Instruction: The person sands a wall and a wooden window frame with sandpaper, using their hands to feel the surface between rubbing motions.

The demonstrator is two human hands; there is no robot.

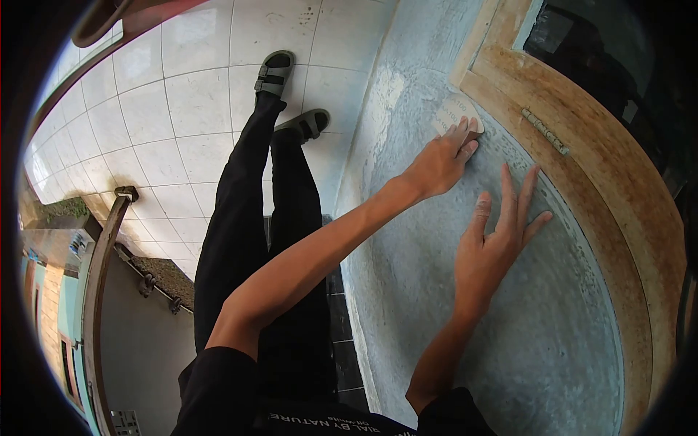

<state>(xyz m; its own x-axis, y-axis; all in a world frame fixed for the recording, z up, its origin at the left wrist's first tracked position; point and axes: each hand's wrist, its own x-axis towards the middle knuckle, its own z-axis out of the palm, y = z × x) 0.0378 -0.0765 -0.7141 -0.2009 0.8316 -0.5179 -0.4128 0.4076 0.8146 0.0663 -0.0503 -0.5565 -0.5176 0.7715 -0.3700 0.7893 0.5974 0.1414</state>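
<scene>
My left hand [441,161] is closed on a folded piece of sandpaper [454,110], its pale back printed with "100". It presses the sheet against a blue-grey plastered wall [407,240], close to a wooden frame [574,94]. Lower and to the right, my right hand [498,236] rests on the same wall with fingers spread, holding nothing. Whitish dust shows on its fingers.
A worn metal hinge or latch [545,131] sits on the wooden frame, beside dark glass [592,43]. White floor tiles [196,102] lie under my sandals [275,73]. A railing [105,240] runs along the left.
</scene>
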